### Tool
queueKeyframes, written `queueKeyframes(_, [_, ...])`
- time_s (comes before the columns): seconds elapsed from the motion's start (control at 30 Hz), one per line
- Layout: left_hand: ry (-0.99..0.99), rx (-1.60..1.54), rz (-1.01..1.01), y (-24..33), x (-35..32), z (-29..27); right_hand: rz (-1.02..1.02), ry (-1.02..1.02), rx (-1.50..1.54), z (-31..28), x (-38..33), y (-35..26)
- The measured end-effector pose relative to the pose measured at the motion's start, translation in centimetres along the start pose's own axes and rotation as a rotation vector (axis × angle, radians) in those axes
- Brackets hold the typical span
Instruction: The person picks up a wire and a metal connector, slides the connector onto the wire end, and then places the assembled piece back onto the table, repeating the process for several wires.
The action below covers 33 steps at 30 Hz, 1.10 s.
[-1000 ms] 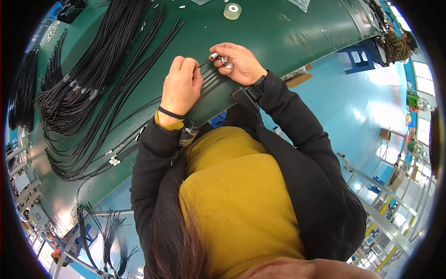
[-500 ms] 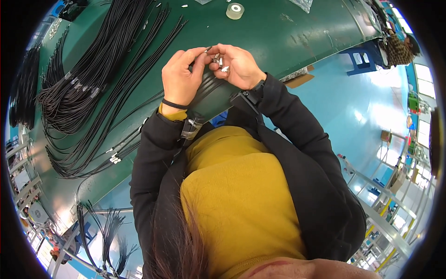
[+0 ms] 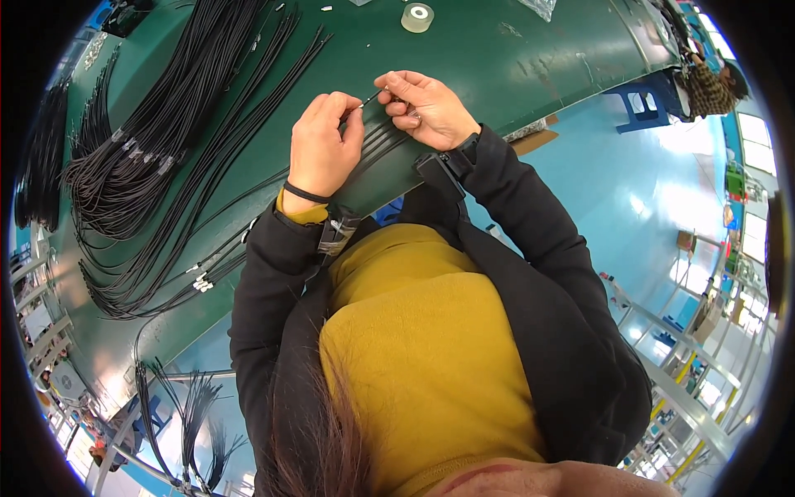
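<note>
Black cable (image 3: 373,97) spans the narrow gap between a worker's two bare hands, held above a green table (image 3: 480,66) near its front edge. The left hand (image 3: 325,142) pinches the cable between thumb and forefinger, while the right hand (image 3: 431,108) grips it at the fingertips — its other fingers curled inward, with a shiny silver piece (image 3: 416,117) showing among them; how many it holds cannot be told. Below the hands, several more dark cables (image 3: 383,147) run side by side across the tabletop. To the left lies a thick looped bundle (image 3: 124,195) of black cables, with small white connectors (image 3: 202,283) on thinner strands nearer the worker. A roll of tape (image 3: 416,17) sits beyond the hands — and a blue stool (image 3: 642,106) stands on the floor at right.
</note>
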State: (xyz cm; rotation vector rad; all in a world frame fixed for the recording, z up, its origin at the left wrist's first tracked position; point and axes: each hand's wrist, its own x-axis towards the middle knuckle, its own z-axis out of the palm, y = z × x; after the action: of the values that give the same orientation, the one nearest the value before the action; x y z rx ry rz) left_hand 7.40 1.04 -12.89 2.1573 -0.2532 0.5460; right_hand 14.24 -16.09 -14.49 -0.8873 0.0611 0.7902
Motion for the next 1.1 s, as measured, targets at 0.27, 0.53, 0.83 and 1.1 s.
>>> queueKeyframes(0.27, [-0.004, 0.002, 0.0, 0.1, 0.0, -0.2, -0.006, 0.055, -0.041, 0.1, 0.0, 0.0])
queueKeyframes(0.53, [-0.024, 0.021, 0.009, -0.2, 0.0, -0.1, -0.022, -0.038, -0.082, -0.1, -0.3, -0.3])
queueKeyframes(0.83, [-0.064, 0.039, -0.016, -0.1, -0.1, -0.2, -0.03, -0.06, -0.285, 0.1, -0.4, -1.1])
queueKeyframes(1.1, [-0.03, -0.013, -0.069, 0.3, -0.1, 0.2, -0.154, -0.003, -0.69, 2.7, -0.4, -0.4])
